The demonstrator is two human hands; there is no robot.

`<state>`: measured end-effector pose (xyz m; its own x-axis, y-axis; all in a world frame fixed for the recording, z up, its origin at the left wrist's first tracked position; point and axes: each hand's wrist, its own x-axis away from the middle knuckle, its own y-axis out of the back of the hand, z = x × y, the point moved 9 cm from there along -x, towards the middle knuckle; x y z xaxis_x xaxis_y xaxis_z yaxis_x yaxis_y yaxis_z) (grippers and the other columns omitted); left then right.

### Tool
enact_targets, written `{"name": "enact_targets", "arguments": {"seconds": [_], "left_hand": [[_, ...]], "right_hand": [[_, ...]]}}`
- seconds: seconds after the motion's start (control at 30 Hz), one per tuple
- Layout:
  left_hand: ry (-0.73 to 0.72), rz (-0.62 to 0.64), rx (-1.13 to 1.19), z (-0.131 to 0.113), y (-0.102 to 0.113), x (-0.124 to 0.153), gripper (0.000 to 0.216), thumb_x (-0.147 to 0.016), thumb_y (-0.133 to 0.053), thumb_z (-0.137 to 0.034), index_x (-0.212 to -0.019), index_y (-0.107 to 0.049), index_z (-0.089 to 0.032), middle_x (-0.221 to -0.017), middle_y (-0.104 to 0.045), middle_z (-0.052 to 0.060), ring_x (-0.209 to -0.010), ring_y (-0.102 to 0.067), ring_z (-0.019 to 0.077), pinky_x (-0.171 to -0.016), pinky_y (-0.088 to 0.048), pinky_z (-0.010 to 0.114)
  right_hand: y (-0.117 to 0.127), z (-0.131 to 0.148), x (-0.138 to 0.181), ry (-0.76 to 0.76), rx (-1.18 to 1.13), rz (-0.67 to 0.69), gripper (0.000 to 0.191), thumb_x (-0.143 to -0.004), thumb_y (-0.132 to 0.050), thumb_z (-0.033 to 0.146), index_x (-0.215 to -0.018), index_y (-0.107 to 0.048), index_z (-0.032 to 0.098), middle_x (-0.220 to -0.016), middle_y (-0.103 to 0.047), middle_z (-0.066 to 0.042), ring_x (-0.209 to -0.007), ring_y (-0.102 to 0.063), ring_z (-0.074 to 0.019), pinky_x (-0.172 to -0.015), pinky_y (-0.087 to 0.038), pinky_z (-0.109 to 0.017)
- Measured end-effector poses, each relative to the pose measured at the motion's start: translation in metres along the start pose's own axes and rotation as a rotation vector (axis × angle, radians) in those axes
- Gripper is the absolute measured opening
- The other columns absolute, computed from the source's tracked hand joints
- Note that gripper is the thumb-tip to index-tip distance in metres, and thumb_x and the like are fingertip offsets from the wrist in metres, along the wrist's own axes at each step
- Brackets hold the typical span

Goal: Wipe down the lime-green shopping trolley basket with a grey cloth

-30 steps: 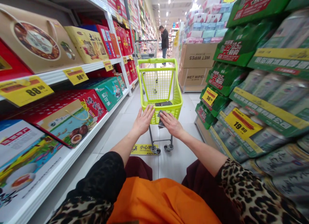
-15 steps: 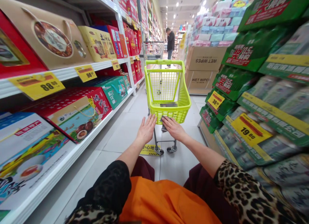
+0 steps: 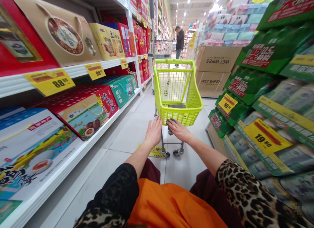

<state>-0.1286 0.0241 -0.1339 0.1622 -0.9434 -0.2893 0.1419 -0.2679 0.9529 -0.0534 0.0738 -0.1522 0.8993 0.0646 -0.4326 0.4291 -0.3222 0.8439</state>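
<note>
A lime-green shopping cart (image 3: 182, 115) with grey legs and wheels stands in front of me. Its low near wall is toward my hands. My left hand (image 3: 153, 131) has its fingers stretched out flat at the lower left corner of the basket; whether it touches is hard to tell. Against the bottom of the near wall, my right hand (image 3: 181, 131) presses a grey cloth (image 3: 170, 132), partly hidden beneath its fingers. Inside the basket lies a dark, blurred patch (image 3: 177, 105).
On the left, shelves (image 3: 80, 69) hold gift boxes (image 3: 65, 31). Green-wrapped can packs (image 3: 263, 54) are stacked on the right, beyond them wet-wipes cartons (image 3: 213, 80). A grey cart (image 3: 163, 49) and a person (image 3: 180, 41) are farther along. A yellow floor sign (image 3: 157, 151) lies near the wheels.
The scene has shifted right in view. Against the cart, my right hand with the cloth has slid slightly left, and my left hand sits a little farther left at the corner.
</note>
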Motion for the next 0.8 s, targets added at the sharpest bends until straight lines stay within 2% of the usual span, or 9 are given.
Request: {"name": "enact_targets", "arguments": {"seconds": [0.1, 0.27, 0.37, 0.47, 0.57, 0.63, 0.7, 0.8], "left_hand": [[0.015, 0.01, 0.011, 0.003, -0.002, 0.001, 0.071, -0.071, -0.038, -0.008, -0.14, -0.022, -0.006, -0.15, -0.018, 0.013, -0.139, -0.011, 0.0233, -0.111, -0.014, 0.05], [0.136, 0.006, 0.026, 0.017, -0.003, -0.002, 0.075, -0.067, -0.04, -0.009, -0.14, -0.021, -0.003, -0.15, -0.017, 0.015, -0.139, -0.012, 0.0254, -0.11, -0.015, 0.052], [0.136, 0.003, 0.026, 0.014, -0.001, -0.004, 0.077, -0.066, -0.041, -0.009, -0.14, -0.021, -0.003, -0.149, -0.017, 0.015, -0.139, -0.012, 0.0257, -0.11, -0.015, 0.052], [0.098, -0.008, 0.031, 0.006, 0.003, -0.003, 0.075, -0.068, -0.041, -0.01, -0.14, -0.02, -0.005, -0.149, -0.018, 0.015, -0.139, -0.012, 0.0251, -0.111, -0.015, 0.052], [0.068, -0.017, 0.038, -0.002, 0.007, -0.002, 0.073, -0.07, -0.04, -0.01, -0.14, -0.02, -0.006, -0.149, -0.019, 0.015, -0.139, -0.011, 0.0246, -0.111, -0.015, 0.051], [0.05, -0.008, 0.04, -0.006, 0.006, -0.002, 0.072, -0.07, -0.04, -0.01, -0.14, -0.021, -0.005, -0.149, -0.019, 0.015, -0.139, -0.011, 0.0248, -0.111, -0.014, 0.05], [0.035, 0.007, 0.04, -0.011, 0.004, -0.004, 0.072, -0.07, -0.04, -0.01, -0.14, -0.021, -0.004, -0.149, -0.018, 0.015, -0.139, -0.011, 0.0249, -0.112, -0.013, 0.05], [0.03, 0.01, 0.046, -0.02, 0.002, -0.008, 0.073, -0.069, -0.04, -0.009, -0.14, -0.02, -0.004, -0.149, -0.018, 0.016, -0.139, -0.01, 0.0248, -0.112, -0.013, 0.05]], "right_hand": [[0.008, 0.005, -0.005, 0.043, 0.015, -0.003, 0.038, -0.087, -0.04, 0.007, -0.122, -0.053, 0.009, -0.132, -0.05, -0.013, -0.128, -0.038, -0.0239, -0.105, -0.035, -0.044], [0.051, -0.009, -0.047, 0.013, 0.017, -0.1, 0.043, -0.09, -0.035, 0.011, -0.132, -0.044, 0.012, -0.142, -0.038, -0.009, -0.135, -0.025, -0.0222, -0.111, -0.023, -0.044], [0.05, -0.013, -0.058, 0.016, -0.006, -0.085, 0.043, -0.09, -0.034, 0.011, -0.132, -0.043, 0.012, -0.141, -0.04, -0.009, -0.135, -0.025, -0.0212, -0.112, -0.022, -0.044], [0.028, -0.008, -0.044, 0.007, -0.012, -0.06, 0.041, -0.088, -0.036, 0.009, -0.128, -0.048, 0.012, -0.137, -0.046, -0.009, -0.132, -0.032, -0.0211, -0.11, -0.027, -0.043], [0.005, 0.004, -0.015, -0.008, -0.005, -0.035, 0.038, -0.086, -0.041, 0.008, -0.122, -0.054, 0.009, -0.131, -0.051, -0.012, -0.128, -0.038, -0.0227, -0.107, -0.032, -0.043], [-0.001, 0.009, 0.003, -0.013, 0.001, -0.019, 0.038, -0.084, -0.042, 0.007, -0.12, -0.055, 0.008, -0.13, -0.052, -0.014, -0.127, -0.04, -0.0236, -0.105, -0.034, -0.043], [0.007, 0.005, 0.014, -0.045, 0.015, -0.031, 0.039, -0.085, -0.042, 0.007, -0.122, -0.053, 0.009, -0.132, -0.05, -0.013, -0.128, -0.038, -0.0241, -0.104, -0.034, -0.045], [0.036, -0.015, 0.016, -0.146, 0.064, -0.102, 0.041, -0.087, -0.038, 0.008, -0.127, -0.049, 0.011, -0.138, -0.044, -0.012, -0.132, -0.03, -0.0249, -0.106, -0.031, -0.048]]}}
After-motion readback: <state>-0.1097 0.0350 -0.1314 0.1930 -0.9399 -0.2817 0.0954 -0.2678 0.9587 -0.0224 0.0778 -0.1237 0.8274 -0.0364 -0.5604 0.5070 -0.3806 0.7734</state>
